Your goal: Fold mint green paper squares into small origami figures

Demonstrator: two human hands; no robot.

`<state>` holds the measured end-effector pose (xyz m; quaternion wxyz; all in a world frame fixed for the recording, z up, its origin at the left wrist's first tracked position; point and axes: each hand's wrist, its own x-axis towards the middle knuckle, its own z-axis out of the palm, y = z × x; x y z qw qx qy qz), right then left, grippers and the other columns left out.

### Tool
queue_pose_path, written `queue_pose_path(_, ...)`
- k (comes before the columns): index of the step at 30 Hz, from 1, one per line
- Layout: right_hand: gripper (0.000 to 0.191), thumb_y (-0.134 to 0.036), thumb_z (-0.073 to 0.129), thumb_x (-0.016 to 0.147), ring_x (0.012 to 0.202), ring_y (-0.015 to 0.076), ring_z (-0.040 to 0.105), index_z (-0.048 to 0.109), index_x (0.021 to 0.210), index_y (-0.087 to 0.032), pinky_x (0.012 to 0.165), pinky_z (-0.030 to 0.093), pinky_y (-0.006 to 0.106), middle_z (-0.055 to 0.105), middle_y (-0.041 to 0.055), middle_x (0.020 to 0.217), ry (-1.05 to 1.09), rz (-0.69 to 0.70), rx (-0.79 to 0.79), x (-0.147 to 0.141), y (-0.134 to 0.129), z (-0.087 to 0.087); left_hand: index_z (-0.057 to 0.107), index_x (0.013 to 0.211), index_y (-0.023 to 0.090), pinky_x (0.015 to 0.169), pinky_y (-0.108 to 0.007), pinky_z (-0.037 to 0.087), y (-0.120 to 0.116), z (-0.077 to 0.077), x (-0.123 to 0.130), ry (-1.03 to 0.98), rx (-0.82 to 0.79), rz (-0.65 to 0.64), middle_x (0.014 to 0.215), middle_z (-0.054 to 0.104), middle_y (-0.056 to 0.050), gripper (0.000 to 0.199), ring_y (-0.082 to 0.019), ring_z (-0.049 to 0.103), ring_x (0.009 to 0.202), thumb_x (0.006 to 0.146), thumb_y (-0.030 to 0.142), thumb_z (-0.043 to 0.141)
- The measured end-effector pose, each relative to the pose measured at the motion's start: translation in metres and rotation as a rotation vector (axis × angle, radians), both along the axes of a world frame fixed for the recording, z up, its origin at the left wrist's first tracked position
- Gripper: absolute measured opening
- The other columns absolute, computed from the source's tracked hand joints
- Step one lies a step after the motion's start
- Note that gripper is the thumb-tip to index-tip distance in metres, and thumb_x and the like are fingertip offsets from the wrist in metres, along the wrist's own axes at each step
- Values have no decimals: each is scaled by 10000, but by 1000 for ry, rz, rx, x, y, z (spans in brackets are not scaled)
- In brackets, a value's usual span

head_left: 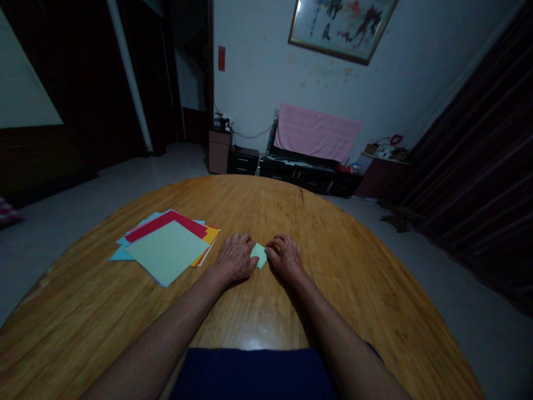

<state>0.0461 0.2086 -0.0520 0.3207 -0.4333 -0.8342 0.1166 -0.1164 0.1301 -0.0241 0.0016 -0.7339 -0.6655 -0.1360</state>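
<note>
A small piece of folded light green paper (259, 255) lies on the wooden table in front of me, between my two hands. My left hand (236, 256) rests palm down at its left side, with the thumb and forefinger holding the edge. From the right, my right hand (285, 258) has its fingers bent, and thumb and forefinger pinch the paper's right corner. Parts of the paper's edges are hidden under the fingertips.
Left of my hands, a fanned stack of coloured paper sheets (169, 253) has a pale green one on top. The round wooden table (353, 311) curves away on all sides. Beyond it stand a low dark cabinet (312, 180) and a screen draped with a pink cloth (314, 133).
</note>
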Motion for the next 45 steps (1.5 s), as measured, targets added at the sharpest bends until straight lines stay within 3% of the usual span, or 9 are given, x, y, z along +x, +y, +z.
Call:
queue_pose_path(6,64,-244,640,775,1055,234,515,694,794,-217,920,350,400,583,68,1090,2,-39,-86,-2,3,1,598,1070,185,915,-440,389,1,-4,-2,-15,16,0,1166,546,-116,322,-291,470,1062,834,363,473)
queue_pose_path(15,61,-243,639,768,1038,231,522,692,779,-215,910,361,392,594,72,1073,16,-33,-70,-1,4,-1,595,1137,184,944,-421,384,-1,-2,-5,-53,2,-21,1205,543,-113,380,-279,479,1089,843,400,490)
queue_pose_path(21,62,-240,618,776,1013,236,527,671,764,-209,892,361,389,605,76,1076,4,-52,-20,-2,2,-1,593,1166,219,972,-380,374,1,-1,-24,-132,-42,-173,1234,540,-80,456,-251,483,1107,763,432,607)
queue_pose_path(26,67,-223,595,785,1015,240,524,656,775,-194,891,352,380,611,91,1080,-16,-62,19,-2,0,-1,615,1134,228,943,-349,393,2,-5,-29,-142,15,-243,1183,564,-62,355,-221,499,1070,834,404,543)
queue_pose_path(33,145,-152,543,783,968,209,526,651,859,-210,880,342,353,629,47,1000,-2,25,39,0,2,-3,664,1066,237,935,-337,409,4,-11,-27,-125,93,-269,1147,597,-64,269,-199,530,1050,881,351,505)
queue_pose_path(39,152,-123,543,808,909,192,516,667,860,-195,820,373,312,596,65,932,-33,142,112,-2,-1,5,697,976,217,900,-333,436,8,-14,-26,-171,108,-250,1146,616,-66,221,-200,555,1033,851,330,555)
queue_pose_path(45,186,-90,507,824,796,162,507,671,810,-176,731,380,271,574,53,820,-95,267,72,-2,-6,11,713,807,201,828,-302,442,9,-8,-22,-175,129,-321,926,660,-48,256,-167,578,896,899,264,482)
